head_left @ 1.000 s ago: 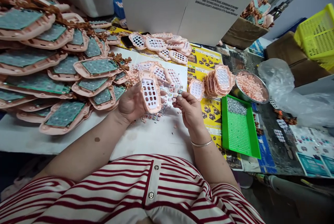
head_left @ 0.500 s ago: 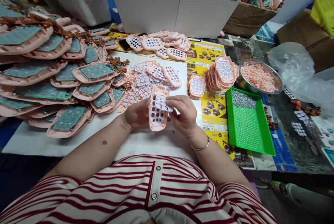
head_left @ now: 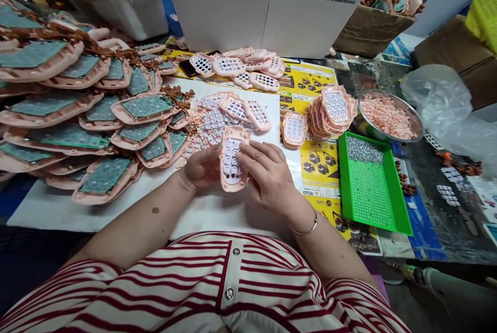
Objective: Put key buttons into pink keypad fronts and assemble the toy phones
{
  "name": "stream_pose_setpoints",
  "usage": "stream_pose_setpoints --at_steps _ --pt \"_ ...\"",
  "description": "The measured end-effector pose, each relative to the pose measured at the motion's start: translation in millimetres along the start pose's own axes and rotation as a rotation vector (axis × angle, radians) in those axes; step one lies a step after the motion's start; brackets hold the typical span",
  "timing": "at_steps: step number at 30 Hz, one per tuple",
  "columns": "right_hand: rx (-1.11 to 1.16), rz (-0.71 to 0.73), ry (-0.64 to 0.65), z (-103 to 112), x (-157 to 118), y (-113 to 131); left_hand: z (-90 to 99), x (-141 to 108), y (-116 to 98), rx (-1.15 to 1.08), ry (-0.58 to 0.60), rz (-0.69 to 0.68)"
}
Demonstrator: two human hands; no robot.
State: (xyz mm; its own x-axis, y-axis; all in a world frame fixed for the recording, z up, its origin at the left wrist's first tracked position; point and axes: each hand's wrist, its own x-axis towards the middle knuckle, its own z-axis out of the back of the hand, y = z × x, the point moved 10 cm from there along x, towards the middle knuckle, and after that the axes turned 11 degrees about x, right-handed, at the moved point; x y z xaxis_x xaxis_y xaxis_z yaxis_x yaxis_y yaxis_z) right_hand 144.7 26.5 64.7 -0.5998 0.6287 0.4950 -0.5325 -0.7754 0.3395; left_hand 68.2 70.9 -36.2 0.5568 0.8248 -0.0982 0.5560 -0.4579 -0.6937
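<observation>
My left hand [head_left: 204,169] grips a pink plastic casing [head_left: 228,187] by its left edge, tilted up above the white sheet. A white rubber keypad [head_left: 233,154] with several square keys lies in the casing's holes; a few dark holes show near its lower end. My right hand [head_left: 267,175] is closed around the casing's right edge, its fingertips pressing on the keypad and its thumb mostly hidden. Just beyond the hands lie loose keypads [head_left: 212,126] and casings with bare holes [head_left: 258,115].
Casings with green circuit boards [head_left: 145,105] are piled at left. To the right are a stack of casings with keypads [head_left: 336,104], a metal bowl of pink pieces [head_left: 388,115] and a green tray [head_left: 373,188] with small metal parts. A white carton [head_left: 267,6] stands behind.
The keypad, earlier pinched by my right hand and partly lifted off the casing, now lies flat over its holes. My right fingers have moved onto it.
</observation>
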Motion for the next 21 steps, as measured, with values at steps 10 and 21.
stream_pose_setpoints --at_steps 10,21 --pt "-0.134 -0.085 0.143 -16 1 -1 15.7 1 -3 0.009 -0.131 -0.016" --pt "-0.133 -0.002 0.123 -22 -1 14 3.4 -1 -16 0.058 -0.096 -0.061"
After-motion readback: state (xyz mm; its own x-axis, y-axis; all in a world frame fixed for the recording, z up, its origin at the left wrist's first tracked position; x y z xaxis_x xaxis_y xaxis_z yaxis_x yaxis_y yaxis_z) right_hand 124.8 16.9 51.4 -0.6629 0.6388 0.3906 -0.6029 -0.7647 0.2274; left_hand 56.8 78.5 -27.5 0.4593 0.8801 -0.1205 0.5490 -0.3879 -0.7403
